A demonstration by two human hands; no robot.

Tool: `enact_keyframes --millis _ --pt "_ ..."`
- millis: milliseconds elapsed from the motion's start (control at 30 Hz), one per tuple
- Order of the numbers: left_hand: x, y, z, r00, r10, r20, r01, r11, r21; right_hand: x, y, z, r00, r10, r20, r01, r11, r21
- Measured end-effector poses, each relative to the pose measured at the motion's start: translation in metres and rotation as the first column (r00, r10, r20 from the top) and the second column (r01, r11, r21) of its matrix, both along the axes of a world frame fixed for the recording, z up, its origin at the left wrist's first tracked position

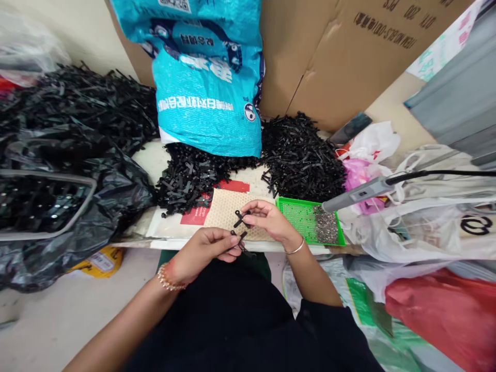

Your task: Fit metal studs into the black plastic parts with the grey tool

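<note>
My left hand (216, 245) pinches small black strip-shaped parts (241, 243) near the table's front edge. Just above and to the right, my right hand (267, 218) grips black strips with rounded, holed ends (238, 219), which cross each other. The two hands are close together over a honeycomb-patterned beige mat (222, 206). How many strips each hand has is hard to tell. Beside my right hand lies a green tray (298, 209) with tiny grey metal pieces (326, 227) gathered at its right end.
Piles of black strips lie at the back left (189, 178) and back right (302, 155). A blue woven sack (209, 103) stands between them. A grey screwdriver-like tool (356, 194) with a black cord hangs over the tray. At left is a black plastic bag (127, 181); cardboard (302, 46) stands behind.
</note>
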State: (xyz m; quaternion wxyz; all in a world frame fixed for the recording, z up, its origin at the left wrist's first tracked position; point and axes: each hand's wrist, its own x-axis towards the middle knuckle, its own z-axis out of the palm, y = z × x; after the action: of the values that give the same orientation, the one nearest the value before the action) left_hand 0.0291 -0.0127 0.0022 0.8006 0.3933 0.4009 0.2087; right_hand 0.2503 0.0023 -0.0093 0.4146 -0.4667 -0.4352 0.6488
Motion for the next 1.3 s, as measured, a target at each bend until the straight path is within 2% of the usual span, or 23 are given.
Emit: enact_keyframes --millis 200,467,600,800,1000,1300 --pt "0.002 0.004 -0.004 0.999 -0.004 0.032 0.007 0.995 -0.095 -0.006 -0.003 0.001 0.999 0.041 -0.035 -0.042 0.998 -0.044" --pt "-0.002 0.012 -0.012 0.996 -0.052 0.069 0.061 0.990 -0.131 -0.010 0.001 -0.002 0.987 0.049 -0.156 -0.070 0.988 -0.136" --pt "-0.003 0.016 -0.013 0.996 -0.063 0.064 0.069 0.993 -0.098 -0.010 0.005 -0.004 0.989 0.068 -0.133 -0.089 0.983 -0.159" --pt "-0.003 0.022 -0.015 0.997 -0.064 -0.050 0.067 0.996 0.056 -0.009 0.010 0.003 0.997 0.066 -0.047 -0.070 0.994 -0.080" --pt "-0.001 0.022 -0.018 0.998 -0.017 -0.059 0.018 0.999 0.027 -0.012 0.011 -0.002 0.999 0.032 0.006 -0.032 0.999 -0.040" --pt "0.000 0.020 -0.018 0.999 0.048 -0.014 -0.048 0.999 -0.006 -0.017 0.009 -0.011 1.000 -0.018 -0.024 0.018 1.000 -0.016"
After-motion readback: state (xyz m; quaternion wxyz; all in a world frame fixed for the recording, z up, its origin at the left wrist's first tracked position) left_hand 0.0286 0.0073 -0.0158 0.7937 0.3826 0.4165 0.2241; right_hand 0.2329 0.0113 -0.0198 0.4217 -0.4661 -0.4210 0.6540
